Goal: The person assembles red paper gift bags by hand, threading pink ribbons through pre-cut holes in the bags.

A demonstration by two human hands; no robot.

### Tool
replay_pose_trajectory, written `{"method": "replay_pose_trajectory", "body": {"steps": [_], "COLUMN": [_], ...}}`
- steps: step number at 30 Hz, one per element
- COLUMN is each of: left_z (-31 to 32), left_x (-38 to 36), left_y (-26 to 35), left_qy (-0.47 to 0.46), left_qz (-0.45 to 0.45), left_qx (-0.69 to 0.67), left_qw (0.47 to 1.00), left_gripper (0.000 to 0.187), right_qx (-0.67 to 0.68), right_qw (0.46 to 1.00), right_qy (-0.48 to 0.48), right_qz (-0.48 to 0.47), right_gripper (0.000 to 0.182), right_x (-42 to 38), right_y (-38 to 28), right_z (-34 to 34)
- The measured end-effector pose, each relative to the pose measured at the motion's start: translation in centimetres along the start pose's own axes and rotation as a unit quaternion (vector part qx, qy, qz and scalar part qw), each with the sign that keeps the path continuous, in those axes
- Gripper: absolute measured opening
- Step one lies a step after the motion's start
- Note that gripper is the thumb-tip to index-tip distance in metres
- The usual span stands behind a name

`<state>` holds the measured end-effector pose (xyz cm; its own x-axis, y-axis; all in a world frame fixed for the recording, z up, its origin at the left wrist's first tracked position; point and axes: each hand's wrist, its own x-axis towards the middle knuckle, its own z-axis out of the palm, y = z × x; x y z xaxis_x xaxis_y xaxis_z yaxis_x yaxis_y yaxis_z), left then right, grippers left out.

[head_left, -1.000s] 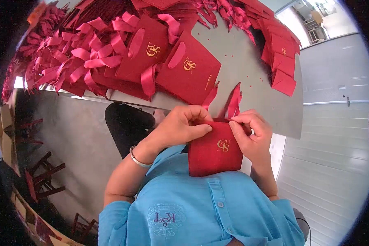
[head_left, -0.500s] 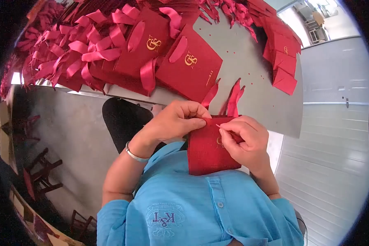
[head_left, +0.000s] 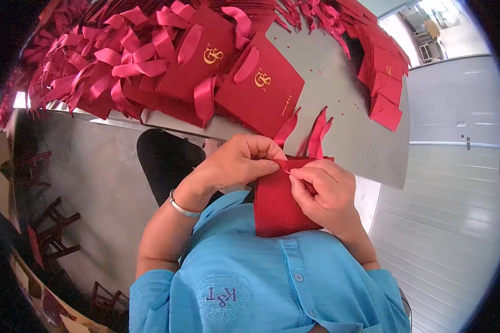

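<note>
A small dark red paper bag [head_left: 280,202] rests against the front of my blue shirt, at the table's near edge. My left hand [head_left: 241,161] is closed, its thumb and fingers pinching the bag's top edge at the left. My right hand [head_left: 328,191] is closed over the bag's upper right side and covers much of that face. Out of its fingertips pokes a thin, pale pink tip [head_left: 288,171] close to my left thumb; the rest of it is hidden. Beyond the bag's top, pink ribbon ends [head_left: 318,136] lie on the table.
Red bags with gold lettering [head_left: 261,83] and pink ribbon handles pile up at the left and back of the grey table [head_left: 366,155]. More red bags [head_left: 386,83] are stacked at the right. Wooden stools [head_left: 55,230] stand on the floor at left.
My right hand has shifted left, bringing the thin tip nearer to my left thumb. My left hand keeps its pinch on the bag's edge, almost unmoved.
</note>
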<state>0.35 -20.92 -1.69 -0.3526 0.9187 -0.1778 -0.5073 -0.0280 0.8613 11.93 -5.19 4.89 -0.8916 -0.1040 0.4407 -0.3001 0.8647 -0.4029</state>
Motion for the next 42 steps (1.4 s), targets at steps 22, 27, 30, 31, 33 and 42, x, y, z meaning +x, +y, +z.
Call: {"method": "replay_pose_trajectory", "body": {"steps": [22, 27, 30, 31, 33, 42], "left_z": [0.6, 0.9, 0.5, 0.4, 0.4, 0.8], "left_x": [-0.3, -0.4, -0.2, -0.1, -0.2, -0.2], "left_y": [0.9, 1.7, 0.8, 0.5, 0.7, 1.1], "left_qy": [0.036, 0.045, 0.041, 0.035, 0.040, 0.052], "left_qz": [-0.026, -0.040, -0.027, -0.008, -0.017, -0.019], "left_qx": [0.031, 0.046, 0.045, 0.034, 0.040, 0.060], "left_qw": [0.999, 0.997, 0.998, 0.999, 0.998, 0.997], "left_gripper": [0.014, 0.014, 0.014, 0.014, 0.014, 0.015], "right_qx": [0.027, -0.006, -0.016, -0.007, 0.002, -0.013], "right_qw": [0.999, 1.000, 0.999, 1.000, 1.000, 1.000], "right_qy": [-0.018, -0.001, 0.025, 0.016, 0.005, -0.022], "right_qz": [0.010, -0.009, -0.014, -0.012, -0.009, 0.003], "right_gripper": [0.016, 0.018, 0.018, 0.018, 0.018, 0.017], "right_x": [0.4, 0.3, 0.4, 0.4, 0.5, 0.8], "right_y": [-0.6, -0.4, -0.4, -0.4, -0.3, -0.6], "right_z": [-0.3, -0.1, 0.1, 0.1, 0.0, -0.2]}}
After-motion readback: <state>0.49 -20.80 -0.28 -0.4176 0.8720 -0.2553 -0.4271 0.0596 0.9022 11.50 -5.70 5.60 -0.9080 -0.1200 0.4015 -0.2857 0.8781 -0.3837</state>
